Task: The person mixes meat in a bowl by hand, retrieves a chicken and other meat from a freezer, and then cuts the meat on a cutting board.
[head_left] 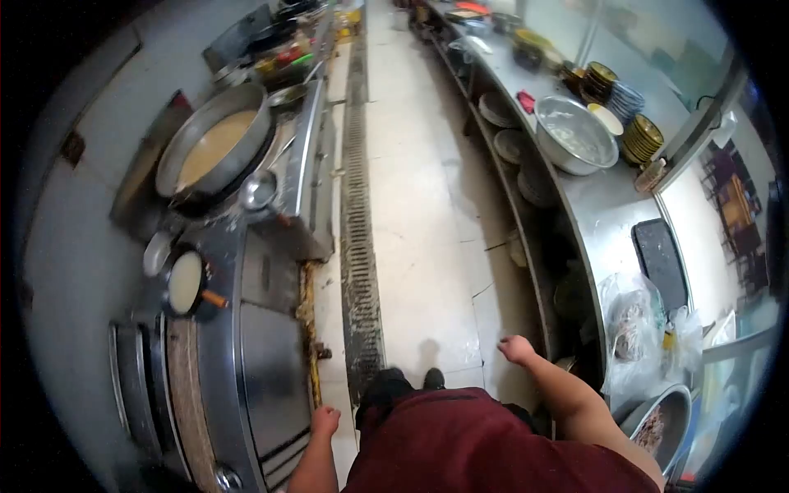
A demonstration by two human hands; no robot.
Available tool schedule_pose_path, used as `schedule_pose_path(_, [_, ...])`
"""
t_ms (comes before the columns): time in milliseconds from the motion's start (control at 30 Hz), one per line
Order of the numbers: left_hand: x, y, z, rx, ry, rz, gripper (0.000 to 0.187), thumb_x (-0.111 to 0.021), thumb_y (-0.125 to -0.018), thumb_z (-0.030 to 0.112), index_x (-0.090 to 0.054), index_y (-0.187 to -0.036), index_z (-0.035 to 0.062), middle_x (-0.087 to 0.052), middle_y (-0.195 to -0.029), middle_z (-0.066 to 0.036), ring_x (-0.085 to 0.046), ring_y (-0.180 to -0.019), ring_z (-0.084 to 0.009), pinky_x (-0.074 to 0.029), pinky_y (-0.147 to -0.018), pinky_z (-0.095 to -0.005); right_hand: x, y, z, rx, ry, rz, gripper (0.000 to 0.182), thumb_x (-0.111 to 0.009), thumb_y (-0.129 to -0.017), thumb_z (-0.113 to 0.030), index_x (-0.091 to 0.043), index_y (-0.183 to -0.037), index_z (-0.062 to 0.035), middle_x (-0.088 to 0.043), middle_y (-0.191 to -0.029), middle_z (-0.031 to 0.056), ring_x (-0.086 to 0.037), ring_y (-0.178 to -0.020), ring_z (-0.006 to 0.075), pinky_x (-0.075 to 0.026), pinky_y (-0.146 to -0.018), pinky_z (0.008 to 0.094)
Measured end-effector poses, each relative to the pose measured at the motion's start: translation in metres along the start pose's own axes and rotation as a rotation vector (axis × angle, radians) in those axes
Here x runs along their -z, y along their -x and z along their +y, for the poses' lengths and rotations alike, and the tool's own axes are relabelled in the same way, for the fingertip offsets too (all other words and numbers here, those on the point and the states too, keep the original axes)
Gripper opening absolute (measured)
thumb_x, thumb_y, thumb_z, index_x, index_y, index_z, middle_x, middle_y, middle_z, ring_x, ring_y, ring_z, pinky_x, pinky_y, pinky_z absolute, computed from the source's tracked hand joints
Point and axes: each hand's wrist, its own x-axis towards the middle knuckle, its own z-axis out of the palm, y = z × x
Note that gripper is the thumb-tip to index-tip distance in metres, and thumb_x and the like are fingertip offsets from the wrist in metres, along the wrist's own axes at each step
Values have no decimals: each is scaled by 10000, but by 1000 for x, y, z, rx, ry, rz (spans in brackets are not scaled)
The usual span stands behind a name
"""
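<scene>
My left hand [325,421] hangs low beside the steel stove counter [279,353], near a yellow pipe [308,329]. Its fingers are curled in, and nothing shows in it. On the other side, my right hand [518,351] is held out over the floor, close to the steel shelf table [588,214]. That hand is loosely closed too, with no object visible in it. Neither hand touches anything that I can see.
A floor drain [358,238] runs along the white tiled aisle [419,189]. At left are a large pot of brownish liquid [168,160], a ladle [259,191] and a pan [174,304]. At right stand a metal basin [585,158], stacked bowls [641,140], a black tray [660,259] and plastic bags [631,329].
</scene>
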Motion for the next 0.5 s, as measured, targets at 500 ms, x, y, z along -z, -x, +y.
schedule_pose_path(500, [202,-381,318,-251,-204,-15,342,-684,-799,357,-717,-995,79,-704,-1013,-145,-663,-976,-313,-516,-865,-397,163,-260,-56,-180,236,-213,457,-535,-882,-443,-690,-1079,-60,-668,-1111,195,-625,-1049,370,-492,-928,442])
